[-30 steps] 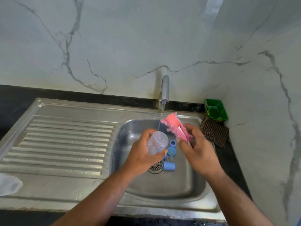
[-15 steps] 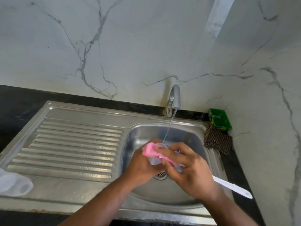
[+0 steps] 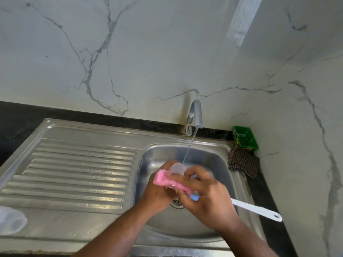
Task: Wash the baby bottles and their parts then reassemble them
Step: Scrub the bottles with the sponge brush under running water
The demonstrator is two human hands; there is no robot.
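Over the sink basin, my left hand grips a clear baby bottle. Only the bottle's rounded end shows above my fingers. My right hand holds a brush with a pink sponge head pressed across the bottle; its white handle sticks out to the right. A blue part peeks out under my right hand. Water runs from the tap in a thin stream that lands near the bottle. Another clear bottle lies on the drainboard at the far left.
The ribbed steel drainboard fills the left side. A green tub and a checked cloth sit in the right back corner against the marble wall. Dark counter borders the sink.
My right hand brought the pink sponge head from above the bottle down onto it. Both hands sank lower into the basin, hiding the blue rings on the sink floor.
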